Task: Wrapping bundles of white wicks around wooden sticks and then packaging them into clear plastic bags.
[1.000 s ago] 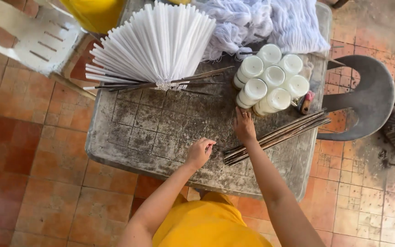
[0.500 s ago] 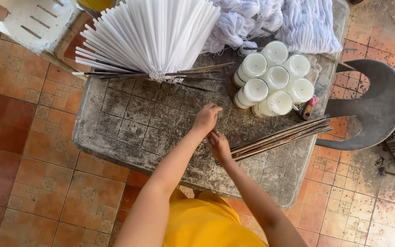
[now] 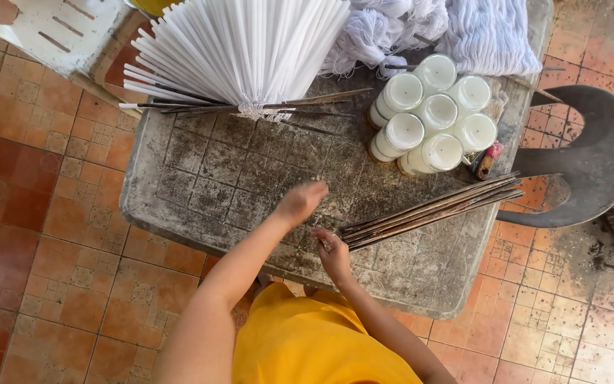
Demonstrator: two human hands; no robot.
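Thin dark sticks (image 3: 431, 210), bundled, are lying right of centre on the grimy table (image 3: 179, 192); right hand (image 3: 334, 254) is pinching their near ends, left hand (image 3: 300, 201) is hovering loosely curled, empty, just above-left.

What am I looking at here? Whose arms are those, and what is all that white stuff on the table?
The camera sits on a person's head and looks down, so those are their own arms. The left hand hovers over a grey, stained table. The right hand is at the near end of a bundle of thin dark sticks; I cannot tell if it grips them. At the back lies a fan of long white candles, beside six white candles in jars and heaps of white string. A grey plastic chair stands at the right.
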